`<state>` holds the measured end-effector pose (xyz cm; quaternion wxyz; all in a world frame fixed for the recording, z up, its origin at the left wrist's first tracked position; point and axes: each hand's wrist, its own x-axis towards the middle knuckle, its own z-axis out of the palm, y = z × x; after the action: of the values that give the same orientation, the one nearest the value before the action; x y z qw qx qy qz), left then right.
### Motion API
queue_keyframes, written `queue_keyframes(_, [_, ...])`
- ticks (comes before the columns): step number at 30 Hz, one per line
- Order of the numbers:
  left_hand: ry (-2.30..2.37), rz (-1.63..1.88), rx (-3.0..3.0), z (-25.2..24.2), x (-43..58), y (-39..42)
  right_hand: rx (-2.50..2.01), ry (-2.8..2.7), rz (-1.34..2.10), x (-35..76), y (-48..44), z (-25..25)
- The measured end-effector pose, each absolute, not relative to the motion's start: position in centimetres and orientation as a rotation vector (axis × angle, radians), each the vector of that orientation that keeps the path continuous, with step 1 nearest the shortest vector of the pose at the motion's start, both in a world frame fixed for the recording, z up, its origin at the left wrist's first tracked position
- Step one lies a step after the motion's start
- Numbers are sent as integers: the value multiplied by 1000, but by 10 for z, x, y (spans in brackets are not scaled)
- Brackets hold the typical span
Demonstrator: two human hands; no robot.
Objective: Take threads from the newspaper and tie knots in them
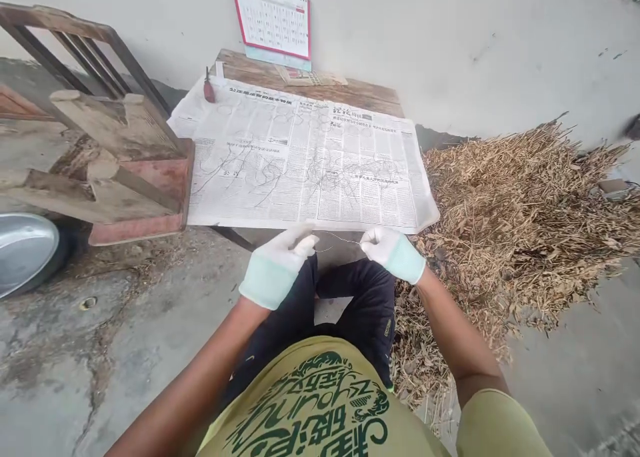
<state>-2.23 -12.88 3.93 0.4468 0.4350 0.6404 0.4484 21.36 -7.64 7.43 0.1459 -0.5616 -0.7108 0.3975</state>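
My left hand [280,260], in a white glove with a pale green cuff, is closed with thumb and fingers pinched on a thin wire [345,238]. The wire bows in a loose loop across the gap to my right hand [390,249], gloved alike, whose fingertips pinch its other side. Both hands are above my lap, just in front of the table's near edge. Newspaper sheets [300,203] cover most of the tabletop beyond them. Several thin, curled and branching wire-like strands [267,173] lie scattered over the print.
A screwdriver [209,89] with a red handle lies at the table's left back. Behind stands a desk calendar [274,20] against the wall. An overturned wooden chair or stool [135,193] and a metal basin [25,253] are left; dry stalks [505,223] are heaped right.
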Motion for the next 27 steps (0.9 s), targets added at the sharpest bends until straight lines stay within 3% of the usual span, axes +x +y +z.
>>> queue_keyframes(4, [1480,1023,947,29,-16,-134,-1619,-1987,1280,218,-83,72])
queue_keyframes(8, [1357,1024,828,26,-16,-143,-1242,-1645,1564,237,-87,59])
queue_keyframes(12, [1133,936,603,19,-14,-148,-1166,-1463,1490,238,-95,36])
queue_keyframes(19, [774,750,139,-6,1,-159,-1018,-1724,1570,192,-114,14])
queue_keyframes(23, [744,709,62,-9,6,-166,-1006,-1696,1606,182,-117,9])
queue_keyframes(27, [879,687,171,-17,6,-169,-1139,-1816,1405,178,-118,8])
